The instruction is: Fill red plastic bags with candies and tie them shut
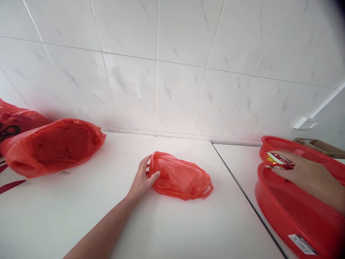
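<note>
Left hand [141, 178] is resting its open grip against a red plastic bag [180, 176] on the counter [188, 226] at 12 o'clock; right hand [307, 176] is gripping a red-and-gold packet [279, 160] above 2 red baskets [296, 212] at 3 o'clock.

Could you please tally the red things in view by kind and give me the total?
Red plastic bags: 3
Red mesh baskets: 2
Red printed packet: 1
Total: 6
</note>
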Available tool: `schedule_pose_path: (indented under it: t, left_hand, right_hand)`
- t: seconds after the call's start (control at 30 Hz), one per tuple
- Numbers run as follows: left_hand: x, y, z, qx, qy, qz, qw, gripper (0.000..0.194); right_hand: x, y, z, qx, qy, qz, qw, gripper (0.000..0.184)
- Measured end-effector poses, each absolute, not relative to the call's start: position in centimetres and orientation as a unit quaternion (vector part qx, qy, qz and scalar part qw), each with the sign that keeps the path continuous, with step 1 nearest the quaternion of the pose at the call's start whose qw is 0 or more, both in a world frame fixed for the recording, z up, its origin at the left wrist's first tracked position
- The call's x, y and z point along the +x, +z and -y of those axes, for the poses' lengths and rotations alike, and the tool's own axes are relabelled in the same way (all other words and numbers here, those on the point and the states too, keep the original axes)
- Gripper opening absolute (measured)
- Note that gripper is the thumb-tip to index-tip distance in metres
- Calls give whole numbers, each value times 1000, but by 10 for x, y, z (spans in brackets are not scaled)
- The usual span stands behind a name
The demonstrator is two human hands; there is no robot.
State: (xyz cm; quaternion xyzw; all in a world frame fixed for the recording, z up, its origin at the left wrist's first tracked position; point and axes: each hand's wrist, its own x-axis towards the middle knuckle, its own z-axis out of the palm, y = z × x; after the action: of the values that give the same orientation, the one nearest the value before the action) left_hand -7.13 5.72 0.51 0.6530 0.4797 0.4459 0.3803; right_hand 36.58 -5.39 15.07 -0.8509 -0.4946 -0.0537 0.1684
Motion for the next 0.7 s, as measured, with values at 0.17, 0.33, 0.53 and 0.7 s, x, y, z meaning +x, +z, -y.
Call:
schedule_pose_path:
  t: [0.17, 0.33, 0.53, 0.7]
  left_hand:
    - [-72, 6, -56, 645, 442, -485, 392, 64]
    - [-74, 6, -56, 646, 456, -470, 393, 58]
    - [-75, 3, -59, 656, 454, -464, 385, 55]
    - [-76, -2, -62, 663, 455, -455, 382, 54]
  right_hand:
    - [253, 153, 29, -720, 105, 637, 254, 47]
    - [169, 122, -6, -591, 139, 763, 222, 46]
    - [152, 111, -32, -567, 184, 782, 179, 83]
    - [240, 143, -11, -682, 75, 692, 225, 47]
